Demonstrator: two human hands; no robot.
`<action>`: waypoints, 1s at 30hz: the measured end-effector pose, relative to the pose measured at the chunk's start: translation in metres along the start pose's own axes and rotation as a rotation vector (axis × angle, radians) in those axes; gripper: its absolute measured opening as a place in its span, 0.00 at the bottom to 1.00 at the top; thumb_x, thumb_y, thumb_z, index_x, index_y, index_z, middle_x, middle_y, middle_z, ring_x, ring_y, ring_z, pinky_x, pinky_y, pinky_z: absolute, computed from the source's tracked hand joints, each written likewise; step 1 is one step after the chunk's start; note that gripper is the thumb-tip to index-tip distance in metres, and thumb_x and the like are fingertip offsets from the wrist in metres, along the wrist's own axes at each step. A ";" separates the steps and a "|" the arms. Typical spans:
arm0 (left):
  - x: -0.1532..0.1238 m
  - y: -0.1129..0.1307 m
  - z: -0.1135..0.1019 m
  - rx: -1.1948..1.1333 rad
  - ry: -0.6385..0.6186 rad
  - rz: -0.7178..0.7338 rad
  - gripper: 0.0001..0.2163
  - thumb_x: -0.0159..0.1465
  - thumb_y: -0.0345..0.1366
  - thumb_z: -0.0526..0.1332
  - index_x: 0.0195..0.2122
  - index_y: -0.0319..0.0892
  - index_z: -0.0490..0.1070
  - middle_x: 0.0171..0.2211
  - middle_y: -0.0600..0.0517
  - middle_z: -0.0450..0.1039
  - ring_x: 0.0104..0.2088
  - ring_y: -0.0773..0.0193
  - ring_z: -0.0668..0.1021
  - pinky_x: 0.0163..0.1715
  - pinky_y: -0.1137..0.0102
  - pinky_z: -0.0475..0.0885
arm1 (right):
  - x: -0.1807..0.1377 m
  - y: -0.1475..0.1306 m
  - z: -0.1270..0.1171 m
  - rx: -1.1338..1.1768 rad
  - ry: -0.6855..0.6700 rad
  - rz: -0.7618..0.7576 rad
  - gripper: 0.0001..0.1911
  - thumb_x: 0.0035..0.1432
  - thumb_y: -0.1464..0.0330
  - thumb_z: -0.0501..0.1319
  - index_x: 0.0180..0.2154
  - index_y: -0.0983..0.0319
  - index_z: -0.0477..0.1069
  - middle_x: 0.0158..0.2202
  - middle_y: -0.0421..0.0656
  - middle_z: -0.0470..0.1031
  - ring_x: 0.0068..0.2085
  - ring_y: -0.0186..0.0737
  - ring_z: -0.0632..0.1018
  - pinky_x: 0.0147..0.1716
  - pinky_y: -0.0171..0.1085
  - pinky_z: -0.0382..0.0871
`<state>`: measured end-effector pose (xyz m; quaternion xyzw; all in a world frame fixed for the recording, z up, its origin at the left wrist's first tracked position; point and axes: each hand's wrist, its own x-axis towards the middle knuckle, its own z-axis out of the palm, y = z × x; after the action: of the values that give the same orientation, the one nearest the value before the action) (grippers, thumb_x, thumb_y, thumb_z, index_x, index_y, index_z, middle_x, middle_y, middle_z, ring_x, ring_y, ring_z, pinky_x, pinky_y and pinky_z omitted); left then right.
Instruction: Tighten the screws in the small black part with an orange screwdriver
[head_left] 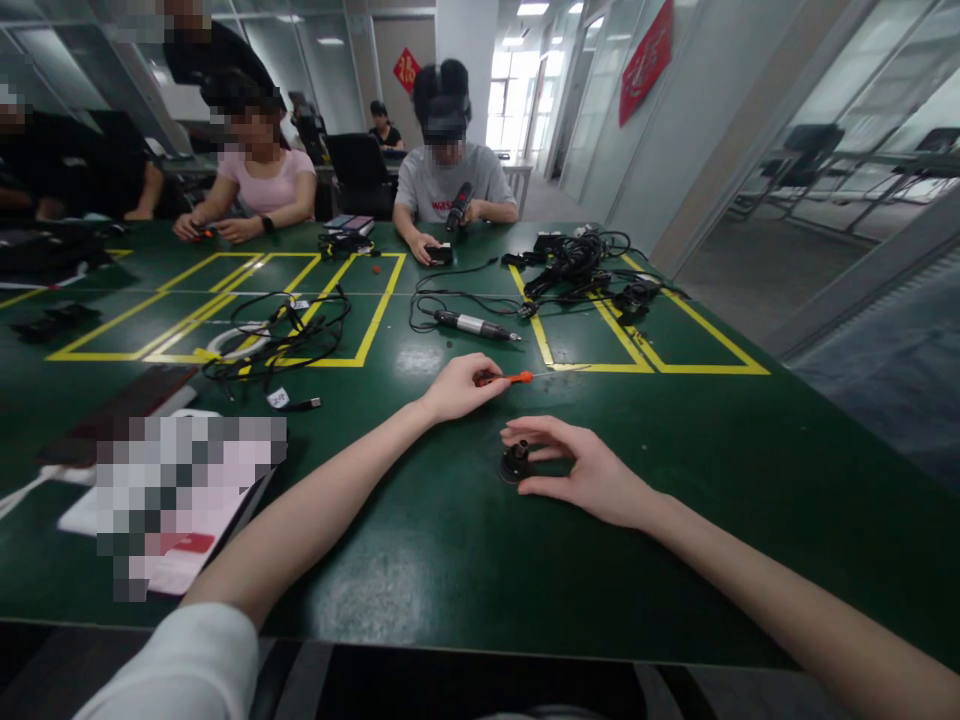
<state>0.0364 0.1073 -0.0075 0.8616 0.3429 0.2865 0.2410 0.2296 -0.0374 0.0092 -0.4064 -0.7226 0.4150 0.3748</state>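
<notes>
Left hand (466,388) is clasping screwdriver (519,378); right hand (589,472) is curving around black part (514,462), unclear whether fingers (549,428) are gripping. Part's looking light, stiff; rim (508,476) probably offering best hold.

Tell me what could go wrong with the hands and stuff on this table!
First, the left hand holds a thin-shafted orange tool that points past the right hand, so a careless swing might poke it. Second, the small black part sits between the right hand's thumb and fingers; a bump could perhaps tip it. Third, the corded tool lies close to the left hand and might get knocked.
</notes>
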 end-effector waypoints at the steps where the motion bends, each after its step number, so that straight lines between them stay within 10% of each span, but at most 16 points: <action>1: 0.001 0.002 -0.001 -0.093 0.004 -0.046 0.12 0.66 0.42 0.64 0.38 0.38 0.79 0.30 0.53 0.75 0.30 0.67 0.74 0.33 0.72 0.67 | 0.000 -0.001 -0.006 -0.044 0.040 -0.045 0.30 0.54 0.62 0.76 0.56 0.58 0.71 0.53 0.51 0.81 0.49 0.50 0.85 0.45 0.49 0.86; 6: 0.004 0.025 -0.008 -0.435 -0.013 -0.138 0.14 0.65 0.45 0.65 0.34 0.37 0.78 0.26 0.55 0.72 0.27 0.69 0.69 0.30 0.72 0.63 | 0.025 -0.018 -0.044 -0.631 0.355 -0.469 0.14 0.63 0.66 0.67 0.50 0.59 0.75 0.50 0.54 0.80 0.51 0.55 0.82 0.51 0.57 0.79; 13: 0.004 0.063 -0.032 -0.737 -0.023 -0.017 0.14 0.63 0.45 0.68 0.37 0.38 0.75 0.28 0.56 0.70 0.28 0.71 0.70 0.30 0.73 0.65 | 0.063 -0.030 -0.055 -1.047 0.185 -0.580 0.15 0.70 0.70 0.56 0.55 0.63 0.72 0.42 0.52 0.82 0.42 0.53 0.82 0.40 0.48 0.78; 20: 0.002 0.053 -0.065 -0.911 -0.399 -0.015 0.21 0.56 0.43 0.74 0.49 0.43 0.80 0.50 0.46 0.78 0.47 0.60 0.79 0.44 0.68 0.72 | 0.063 -0.064 -0.068 -0.432 0.517 -0.496 0.08 0.69 0.62 0.61 0.47 0.58 0.72 0.35 0.41 0.78 0.31 0.40 0.77 0.33 0.40 0.73; 24: -0.004 0.045 -0.060 -0.623 -0.898 -0.024 0.26 0.47 0.34 0.79 0.49 0.48 0.81 0.53 0.49 0.80 0.55 0.55 0.78 0.49 0.66 0.73 | 0.052 -0.097 -0.060 0.106 0.381 -0.453 0.11 0.69 0.56 0.63 0.45 0.56 0.72 0.33 0.40 0.78 0.34 0.38 0.79 0.37 0.39 0.75; 30: -0.012 0.048 -0.035 -0.548 -1.009 -0.047 0.17 0.53 0.33 0.75 0.45 0.46 0.82 0.41 0.52 0.82 0.40 0.61 0.82 0.44 0.67 0.77 | 0.036 -0.111 -0.024 0.221 0.151 -0.314 0.17 0.65 0.52 0.66 0.44 0.58 0.71 0.32 0.40 0.78 0.31 0.37 0.80 0.24 0.33 0.73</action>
<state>0.0274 0.0753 0.0432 0.7897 0.1178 -0.0871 0.5958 0.2060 -0.0339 0.1255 -0.2752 -0.6968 0.3966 0.5305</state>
